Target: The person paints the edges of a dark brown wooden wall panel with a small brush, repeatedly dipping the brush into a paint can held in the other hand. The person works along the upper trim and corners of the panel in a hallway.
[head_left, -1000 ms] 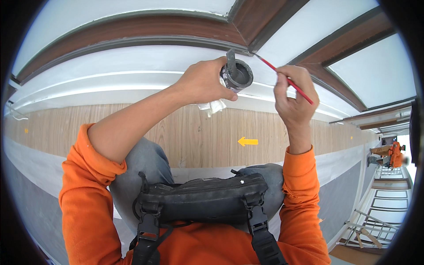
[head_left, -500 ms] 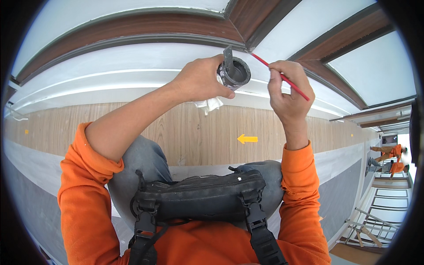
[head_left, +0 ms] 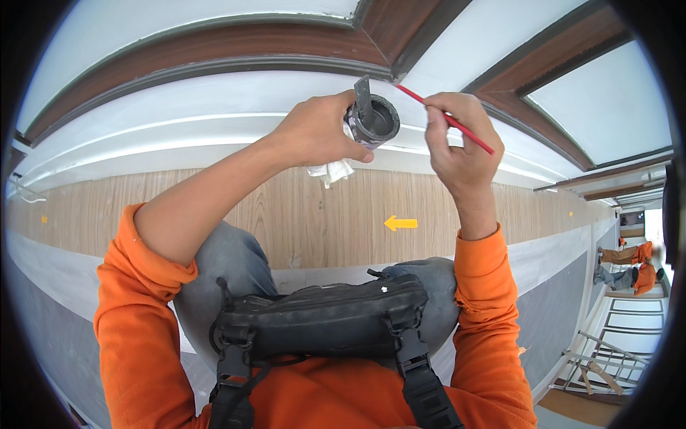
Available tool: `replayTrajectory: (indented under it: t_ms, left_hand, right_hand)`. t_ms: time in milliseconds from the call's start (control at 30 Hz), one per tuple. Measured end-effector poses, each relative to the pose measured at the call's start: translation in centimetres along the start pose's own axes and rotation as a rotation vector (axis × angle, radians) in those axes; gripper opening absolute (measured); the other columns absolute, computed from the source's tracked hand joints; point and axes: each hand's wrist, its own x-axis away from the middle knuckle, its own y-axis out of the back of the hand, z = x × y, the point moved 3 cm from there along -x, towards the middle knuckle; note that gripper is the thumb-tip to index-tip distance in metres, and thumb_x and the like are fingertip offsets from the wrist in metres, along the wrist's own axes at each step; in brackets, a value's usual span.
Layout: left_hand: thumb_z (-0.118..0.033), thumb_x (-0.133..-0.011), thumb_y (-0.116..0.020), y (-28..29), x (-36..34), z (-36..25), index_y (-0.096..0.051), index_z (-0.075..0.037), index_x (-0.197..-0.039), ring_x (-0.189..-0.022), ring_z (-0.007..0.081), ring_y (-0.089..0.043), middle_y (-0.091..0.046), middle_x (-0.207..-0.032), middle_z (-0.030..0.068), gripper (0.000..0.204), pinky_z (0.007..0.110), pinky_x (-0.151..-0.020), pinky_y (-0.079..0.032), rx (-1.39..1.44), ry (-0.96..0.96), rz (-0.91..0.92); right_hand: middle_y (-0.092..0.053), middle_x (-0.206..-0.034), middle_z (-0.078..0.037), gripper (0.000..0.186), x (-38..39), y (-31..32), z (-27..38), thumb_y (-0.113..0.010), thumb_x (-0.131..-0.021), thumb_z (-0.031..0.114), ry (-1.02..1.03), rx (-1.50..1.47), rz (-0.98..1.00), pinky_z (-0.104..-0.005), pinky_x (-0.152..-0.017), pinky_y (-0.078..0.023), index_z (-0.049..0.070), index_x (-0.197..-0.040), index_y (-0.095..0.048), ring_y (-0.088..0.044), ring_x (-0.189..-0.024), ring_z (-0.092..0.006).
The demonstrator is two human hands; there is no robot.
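Observation:
My left hand (head_left: 319, 134) grips a small round pot (head_left: 379, 123), smeared dark and holding dark grey paint. A flat dark scraper (head_left: 363, 96) stands up out of the pot, against its rim on the left. Crumpled white tissue (head_left: 332, 172) hangs below the same hand, beside the pot. In my right hand (head_left: 466, 139), a slim red paintbrush (head_left: 454, 123) is pinched like a pen. Its far end points at the lower corner of the dark-edged brown frame (head_left: 286, 44); whether the tip touches the frame is too small to tell.
A white wall ledge (head_left: 214, 132) runs below the frame. Wood-look flooring (head_left: 300, 207) carries a yellow arrow (head_left: 401, 224). A black bag (head_left: 321, 318) lies across my lap. Far right, people in orange tops (head_left: 643, 275) are near a metal scaffold (head_left: 607, 361).
Both hands, with the pot and the paintbrush, have shifted slightly left. The frame's corner also appears a little further left. Both grips stay the same.

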Motion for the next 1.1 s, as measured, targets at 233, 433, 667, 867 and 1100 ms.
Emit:
replayTrajectory:
  t_ms: [233,433,667,867,1100]
  left_hand:
    - [-0.034,-0.064,-0.091,-0.2,0.3,0.8,-0.065,0.003,-0.125,-0.111,0.0368,-0.070,-0.073,-0.116,0.0240,0.077,0.039,-0.099,-0.052,0.025,0.000,0.018]
    - [-0.036,-0.063,-0.092,0.4,1.0,0.9,-0.065,0.003,-0.126,-0.114,0.0355,-0.068,-0.072,-0.118,0.0238,0.079,0.038,-0.102,-0.050,0.074,0.029,0.052]
    - [-0.034,-0.063,-0.093,0.8,1.5,0.6,-0.064,0.005,-0.125,-0.112,0.0356,-0.069,-0.072,-0.116,0.0240,0.078,0.038,-0.101,-0.050,0.050,0.032,0.095]
    - [-0.034,-0.062,-0.093,0.8,1.4,0.5,-0.064,0.007,-0.124,-0.110,0.0360,-0.070,-0.072,-0.114,0.0256,0.079,0.038,-0.101,-0.051,0.024,0.003,0.108]
    - [-0.035,-0.062,-0.093,0.6,1.1,0.5,-0.064,0.007,-0.124,-0.108,0.0382,-0.070,-0.073,-0.113,0.0265,0.081,0.039,-0.099,-0.051,-0.003,0.008,0.126]
  right_hand:
    - [-0.072,-0.094,-0.004,0.016,-0.1,0.0,-0.1,-0.074,-0.085,-0.001,-0.076,0.017,-0.018,-0.0275,-0.060,-0.054,0.007,-0.098,-0.069,-0.069,-0.074,-0.0179]
    - [-0.073,-0.091,-0.005,0.019,-0.3,-0.8,-0.3,-0.075,-0.082,-0.003,-0.041,0.053,0.009,-0.0285,-0.062,-0.054,0.008,-0.097,-0.070,-0.069,-0.074,-0.0210]
    - [-0.073,-0.091,-0.005,0.019,-0.4,-1.6,0.1,-0.075,-0.082,-0.003,-0.015,0.006,-0.009,-0.0286,-0.063,-0.055,0.008,-0.097,-0.070,-0.070,-0.075,-0.0206]
    - [-0.073,-0.092,-0.005,0.019,-0.7,-1.6,0.7,-0.075,-0.082,-0.002,0.077,-0.021,0.015,-0.0291,-0.065,-0.056,0.008,-0.097,-0.070,-0.071,-0.077,-0.0202]
    - [-0.073,-0.092,-0.004,0.017,-0.4,-0.9,0.2,-0.074,-0.084,-0.002,-0.046,-0.006,-0.027,-0.0267,-0.063,-0.055,0.008,-0.097,-0.070,-0.070,-0.074,-0.0176]
